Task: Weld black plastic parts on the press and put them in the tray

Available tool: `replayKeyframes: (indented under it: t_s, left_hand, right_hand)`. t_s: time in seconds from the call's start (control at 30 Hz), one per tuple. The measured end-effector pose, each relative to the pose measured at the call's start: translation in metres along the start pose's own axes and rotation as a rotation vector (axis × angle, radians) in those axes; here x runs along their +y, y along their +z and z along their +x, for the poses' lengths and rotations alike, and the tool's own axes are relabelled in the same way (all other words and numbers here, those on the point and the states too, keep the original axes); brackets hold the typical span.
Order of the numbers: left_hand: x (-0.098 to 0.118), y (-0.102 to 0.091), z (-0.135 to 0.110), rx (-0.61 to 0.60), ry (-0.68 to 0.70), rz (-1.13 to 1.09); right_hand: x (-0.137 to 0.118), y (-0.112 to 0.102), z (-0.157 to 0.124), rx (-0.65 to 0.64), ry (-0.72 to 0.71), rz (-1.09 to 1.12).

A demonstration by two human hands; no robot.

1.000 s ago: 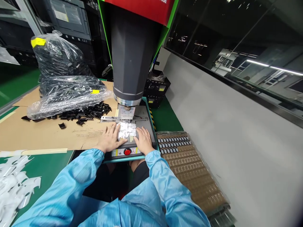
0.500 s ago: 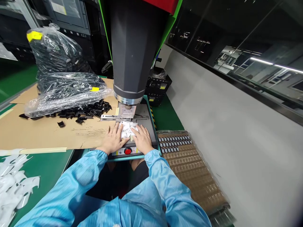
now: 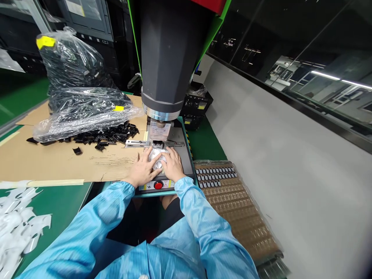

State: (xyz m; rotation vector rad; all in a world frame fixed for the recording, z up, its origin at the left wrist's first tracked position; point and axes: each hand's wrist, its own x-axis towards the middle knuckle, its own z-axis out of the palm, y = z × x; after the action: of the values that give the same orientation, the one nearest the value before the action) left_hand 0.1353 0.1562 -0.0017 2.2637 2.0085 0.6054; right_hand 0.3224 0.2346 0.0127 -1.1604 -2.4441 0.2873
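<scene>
Both my hands rest on the dark base plate (image 3: pixel 186 162) of a press-like machine. My left hand (image 3: pixel 143 168) lies with fingers spread at the left side of a small heap of white cut pieces (image 3: pixel 157 158). On the other side, my right hand (image 3: pixel 172 164) has its fingers stretched forward, touching the pieces' right edge. Just past my fingertips is a metal fixture (image 3: pixel 138 143) with a small black part (image 3: pixel 157 143) at its middle. A clear label plate (image 3: pixel 159 131) stands behind it, under the machine's dark head (image 3: pixel 162 58).
A red button (image 3: pixel 158 185) is on the base's front edge. Left, black curved parts (image 3: pixel 113 135) and plastic bags (image 3: pixel 84 112) lie on cardboard (image 3: pixel 58 166). More white pieces (image 3: pixel 23 228) lie at far left. At right is a clear tray (image 3: pixel 232 205) with rows of grey parts.
My hands have shifted slightly forward and closer together over the white pieces, toward the fixture. The whole view has moved a little. The small black part in the fixture now shows more plainly.
</scene>
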Motion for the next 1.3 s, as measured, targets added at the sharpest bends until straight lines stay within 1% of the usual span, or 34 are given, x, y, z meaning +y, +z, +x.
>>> replayKeyframes:
  t_s: [0.17,0.27,0.57,0.67,0.83,0.97,1.17,1.3]
  left_hand:
    - [-0.001,0.006,0.001,0.010,-0.040,0.015]
    - [-0.002,0.011,0.000,0.018,-0.042,0.015]
    - [-0.004,0.014,0.000,0.032,-0.048,0.005]
    - [-0.005,0.013,0.000,0.029,-0.049,0.004]
    - [-0.004,0.013,0.000,0.030,-0.053,-0.004]
    - [-0.004,0.012,0.000,0.027,-0.050,0.005]
    - [-0.003,0.009,0.000,0.032,-0.053,-0.009]
    - [-0.002,0.008,0.000,0.020,-0.056,-0.016]
  right_hand:
    - [-0.001,0.000,0.001,0.069,0.052,0.047]
    - [-0.001,0.000,0.004,0.100,0.073,0.061]
    - [-0.012,0.002,0.024,-0.014,0.128,-0.014]
    - [-0.016,0.003,0.028,-0.047,0.131,-0.040]
    - [-0.018,0.006,0.032,-0.079,0.185,-0.029]
    - [-0.019,0.006,0.033,-0.072,0.153,-0.049]
    - [-0.022,-0.001,0.035,-0.142,0.124,-0.102]
    - [-0.023,-0.002,0.036,-0.125,0.106,-0.115]
